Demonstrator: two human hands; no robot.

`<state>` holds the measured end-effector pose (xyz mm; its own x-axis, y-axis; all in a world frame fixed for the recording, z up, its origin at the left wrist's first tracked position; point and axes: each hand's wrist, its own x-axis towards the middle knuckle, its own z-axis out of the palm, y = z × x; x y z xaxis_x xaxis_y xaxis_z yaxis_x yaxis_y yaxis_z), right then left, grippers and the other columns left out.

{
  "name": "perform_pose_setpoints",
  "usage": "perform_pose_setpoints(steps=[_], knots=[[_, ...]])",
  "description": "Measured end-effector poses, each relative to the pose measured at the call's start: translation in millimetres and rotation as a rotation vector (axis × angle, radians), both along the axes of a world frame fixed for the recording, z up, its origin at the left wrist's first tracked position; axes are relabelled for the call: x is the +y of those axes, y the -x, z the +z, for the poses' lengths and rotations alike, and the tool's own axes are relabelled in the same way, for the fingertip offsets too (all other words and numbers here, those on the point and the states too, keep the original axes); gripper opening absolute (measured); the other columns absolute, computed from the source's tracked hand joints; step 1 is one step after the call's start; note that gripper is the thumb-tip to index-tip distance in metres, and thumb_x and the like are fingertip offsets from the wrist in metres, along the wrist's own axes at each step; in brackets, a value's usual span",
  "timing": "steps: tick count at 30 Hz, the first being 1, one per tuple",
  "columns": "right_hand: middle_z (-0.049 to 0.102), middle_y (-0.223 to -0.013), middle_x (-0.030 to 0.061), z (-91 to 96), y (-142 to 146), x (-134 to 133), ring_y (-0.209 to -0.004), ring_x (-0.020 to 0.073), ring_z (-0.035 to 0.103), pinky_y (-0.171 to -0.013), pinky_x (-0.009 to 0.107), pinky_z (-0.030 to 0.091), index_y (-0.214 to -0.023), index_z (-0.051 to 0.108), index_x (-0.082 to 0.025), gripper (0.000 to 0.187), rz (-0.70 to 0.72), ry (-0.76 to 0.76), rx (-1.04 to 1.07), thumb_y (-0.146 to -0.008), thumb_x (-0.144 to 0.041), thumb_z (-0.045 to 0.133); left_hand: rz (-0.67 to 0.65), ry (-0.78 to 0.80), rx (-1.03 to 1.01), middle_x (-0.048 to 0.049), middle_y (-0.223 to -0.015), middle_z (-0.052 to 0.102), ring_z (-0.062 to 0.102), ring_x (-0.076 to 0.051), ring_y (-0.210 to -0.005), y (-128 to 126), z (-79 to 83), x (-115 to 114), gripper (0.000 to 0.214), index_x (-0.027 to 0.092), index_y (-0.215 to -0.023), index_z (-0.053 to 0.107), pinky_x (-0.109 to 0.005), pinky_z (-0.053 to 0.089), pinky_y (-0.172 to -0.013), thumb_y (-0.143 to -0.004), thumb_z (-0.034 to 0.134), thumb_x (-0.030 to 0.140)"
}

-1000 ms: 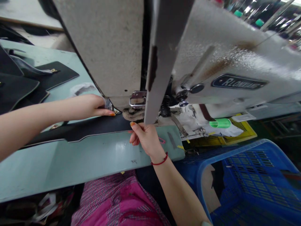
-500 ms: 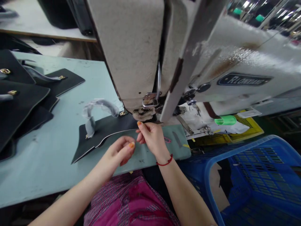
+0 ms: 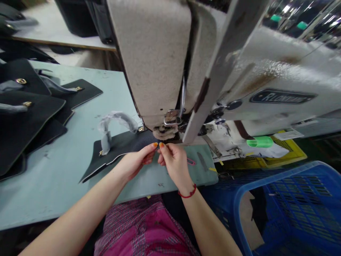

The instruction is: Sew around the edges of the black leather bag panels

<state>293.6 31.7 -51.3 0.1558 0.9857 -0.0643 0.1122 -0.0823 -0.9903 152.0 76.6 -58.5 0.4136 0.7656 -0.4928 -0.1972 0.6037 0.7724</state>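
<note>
A black leather bag panel (image 3: 125,143) lies on the pale green table, its right part under the head of a sewing machine (image 3: 162,71). A handle wrapped in clear plastic (image 3: 106,140) arches up from the panel between gold fittings. My left hand (image 3: 141,158) pinches the panel's near edge, thumb on top. Close beside it my right hand (image 3: 172,156), with a red cord bracelet (image 3: 188,193) at the wrist, pinches the same edge. Both thumb tips almost touch just in front of the presser foot area, which the hands and machine head partly hide.
More black panels with wrapped handles (image 3: 34,113) are piled on the table (image 3: 87,131) at left. A pink-handled tool (image 3: 190,161) and a grey blade-like strip (image 3: 202,161) lie right of my hands. A blue plastic basket (image 3: 239,199) with scraps stands at lower right, near a yellow crate (image 3: 293,156).
My left hand has moved right and up, from hovering apart to pinching the panel edge beside my right hand. My right hand stays at the edge. The view has shifted slightly.
</note>
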Motion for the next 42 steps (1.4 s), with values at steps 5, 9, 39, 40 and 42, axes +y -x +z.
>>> perform_pose_setpoints(steps=[5, 9, 39, 40, 42], knots=[[0.061, -0.058, -0.0005, -13.0, -1, -28, -0.051, 0.0091, 0.056, -0.051, 0.018, 0.045, -0.079, 0.064, -0.015, 0.039, -0.008, 0.059, 0.127, -0.098, -0.047, 0.052, -0.028, -0.009, 0.001, 0.0059, -0.055, 0.036, 0.028, -0.007, -0.053, 1, -0.6, 3, 0.050, 0.016, -0.056, 0.049, -0.019, 0.031, -0.046, -0.068, 0.081, 0.052], [0.060, -0.056, -0.0003, -20.3, 0, -45, -0.050, 0.0089, 0.055, -0.051, 0.018, 0.044, -0.077, 0.064, -0.015, 0.041, -0.002, 0.124, 0.165, -0.097, -0.048, 0.053, -0.038, -0.072, -0.044, 0.0059, -0.054, 0.035, 0.028, -0.007, -0.051, -1, -0.1, 6, 0.047, 0.017, -0.057, 0.046, -0.019, 0.032, -0.047, -0.074, 0.077, 0.048], [0.053, -0.057, -0.0015, -34.4, -4, -59, -0.053, 0.0118, 0.050, -0.053, 0.022, 0.040, -0.071, 0.057, -0.017, 0.042, -0.014, 0.113, 0.109, -0.098, -0.049, 0.050, 0.749, 0.090, 0.146, 0.0038, -0.056, 0.044, 0.038, -0.011, -0.053, -76, 8.4, -23, 0.041, 0.020, -0.059, 0.050, -0.024, 0.032, -0.052, -0.076, 0.070, 0.051], [0.055, -0.061, -0.0007, -35.0, -6, -57, -0.056, 0.0125, 0.050, -0.055, 0.023, 0.041, -0.073, 0.057, -0.017, 0.040, -0.057, 0.087, 0.050, -0.098, -0.048, 0.050, 0.767, 0.116, 0.210, 0.0034, -0.056, 0.044, 0.039, -0.012, -0.054, -82, 8.1, -26, 0.043, 0.020, -0.059, 0.050, -0.025, 0.032, -0.053, -0.077, 0.069, 0.055], [0.062, -0.075, 0.0023, -34.8, -10, -53, -0.067, 0.0149, 0.055, -0.062, 0.025, 0.044, -0.084, 0.062, -0.017, 0.034, -0.139, 0.043, -0.057, -0.098, -0.046, 0.050, 0.788, 0.109, 0.232, 0.0033, -0.057, 0.042, 0.039, -0.012, -0.054, -90, 7.2, -35, 0.045, 0.021, -0.061, 0.050, -0.026, 0.033, -0.052, -0.080, 0.064, 0.059]])
